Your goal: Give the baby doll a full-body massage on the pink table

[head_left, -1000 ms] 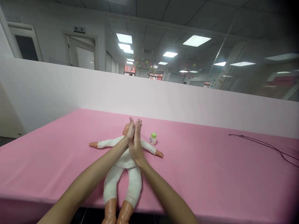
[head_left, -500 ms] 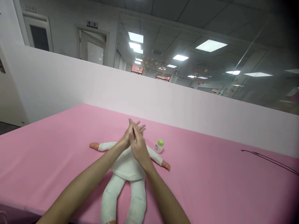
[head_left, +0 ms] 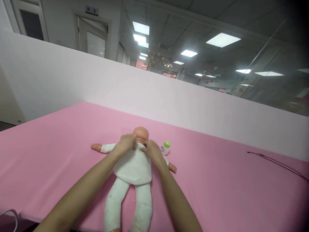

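Note:
A baby doll (head_left: pixel 133 169) in a white cloth body lies stretched out, arms spread and its bare head (head_left: pixel 140 132) pointing away from me. My left hand (head_left: pixel 127 142) curls over the doll's shoulder on the left, close to the neck. On the other shoulder rests my right hand (head_left: pixel 153 150), fingers bent round it and the thumb on the cloth below the neck. Both hands partly cover the shoulders and upper arms. Just right of my right hand stands a small clear jar (head_left: pixel 165 149) with a green lid.
Pink cloth (head_left: pixel 212 180) covers the table under the doll. A low white partition (head_left: pixel 183 106) runs along the back edge. Thin black cords (head_left: pixel 277 163) lie at the far right, and a white cable (head_left: pixel 14 214) hangs at the lower left corner.
My hands were pressed palm to palm above the doll's upper body. They have parted and come down onto its shoulders, and the doll's head now shows.

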### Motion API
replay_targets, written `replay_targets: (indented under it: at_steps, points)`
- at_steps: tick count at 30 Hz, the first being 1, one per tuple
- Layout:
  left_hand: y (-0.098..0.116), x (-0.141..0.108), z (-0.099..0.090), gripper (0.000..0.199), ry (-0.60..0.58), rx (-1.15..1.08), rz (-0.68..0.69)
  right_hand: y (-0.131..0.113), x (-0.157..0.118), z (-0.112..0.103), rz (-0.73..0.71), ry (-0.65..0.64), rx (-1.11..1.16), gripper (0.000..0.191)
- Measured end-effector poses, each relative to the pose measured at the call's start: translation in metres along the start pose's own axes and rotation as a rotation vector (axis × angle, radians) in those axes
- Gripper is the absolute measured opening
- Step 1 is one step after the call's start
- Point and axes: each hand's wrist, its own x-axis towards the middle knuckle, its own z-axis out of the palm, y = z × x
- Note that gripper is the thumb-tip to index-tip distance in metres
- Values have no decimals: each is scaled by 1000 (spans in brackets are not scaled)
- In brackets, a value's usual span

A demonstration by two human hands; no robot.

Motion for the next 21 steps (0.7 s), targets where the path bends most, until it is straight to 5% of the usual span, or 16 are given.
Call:
replay_targets:
  at_steps: [7,15,18,21]
  points:
    - [13,1,17,28,133,59,-23,-9,4,18,45,38,-292,21]
    - [15,-21,-16,7,-19,25,59,-18,-16,-10,-69,-18,-136,14]
    - [21,-23,-12,13,-124,-48,61,-25,-17,0,-94,-121,-91,16]
    - [24,-19,-4,20,-25,-163,71,-27,-14,10,-116,-70,-173,22]
